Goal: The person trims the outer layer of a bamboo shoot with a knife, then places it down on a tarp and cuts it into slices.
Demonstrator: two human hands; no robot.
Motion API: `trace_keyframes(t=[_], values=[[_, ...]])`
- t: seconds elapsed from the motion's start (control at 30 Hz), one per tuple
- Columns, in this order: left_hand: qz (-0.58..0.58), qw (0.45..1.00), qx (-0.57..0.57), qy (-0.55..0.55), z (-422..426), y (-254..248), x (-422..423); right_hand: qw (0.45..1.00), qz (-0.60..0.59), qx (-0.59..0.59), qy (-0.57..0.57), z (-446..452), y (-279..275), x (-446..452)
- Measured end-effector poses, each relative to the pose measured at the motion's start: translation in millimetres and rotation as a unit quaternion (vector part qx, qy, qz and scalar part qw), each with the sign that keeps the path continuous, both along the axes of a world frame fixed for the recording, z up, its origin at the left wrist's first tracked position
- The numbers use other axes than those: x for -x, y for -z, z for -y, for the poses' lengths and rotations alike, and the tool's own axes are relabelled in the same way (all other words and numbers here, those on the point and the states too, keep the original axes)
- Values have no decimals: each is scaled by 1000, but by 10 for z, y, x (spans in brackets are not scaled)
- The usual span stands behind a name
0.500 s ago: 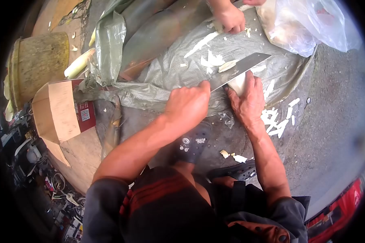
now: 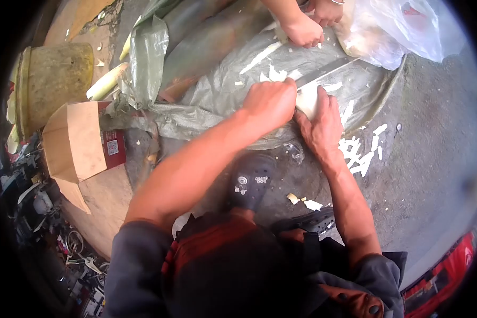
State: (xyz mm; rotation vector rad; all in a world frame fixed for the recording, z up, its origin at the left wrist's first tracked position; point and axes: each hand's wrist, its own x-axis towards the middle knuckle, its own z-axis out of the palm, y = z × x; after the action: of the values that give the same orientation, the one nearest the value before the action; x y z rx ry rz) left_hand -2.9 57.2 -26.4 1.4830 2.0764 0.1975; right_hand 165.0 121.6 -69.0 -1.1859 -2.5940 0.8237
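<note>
The left hand closes its fingers round the knife; the right hand pinches the white piece between thumb and fingers, at the green sheet.

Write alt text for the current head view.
The person's left hand grips a broad metal knife beside a pale chunk held by the right hand, over a grey-green plastic sheet strewn with white slivers. Another person's hands are beyond.
</note>
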Motion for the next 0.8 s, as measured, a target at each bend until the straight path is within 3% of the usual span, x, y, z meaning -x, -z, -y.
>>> trace_keyframes(t=[0.1,0.3,0.43,0.6,0.8], values=[[23,999,38,-14,-106,-49,18,998,17,59,18,-35,-95,3],[31,1000,1,-7,23,7,142,999,-15,29,31,-135,-44,-105],[39,998,-34,-48,694,-411,31,996,-28,81,41,-124,-93,-192],[38,996,8,-80,1351,-646,-70,997,4,63,34,-43,-115,-196],[-9,998,28,-62,1411,-693,-108,1000,1,17,22,7,76,-204]])
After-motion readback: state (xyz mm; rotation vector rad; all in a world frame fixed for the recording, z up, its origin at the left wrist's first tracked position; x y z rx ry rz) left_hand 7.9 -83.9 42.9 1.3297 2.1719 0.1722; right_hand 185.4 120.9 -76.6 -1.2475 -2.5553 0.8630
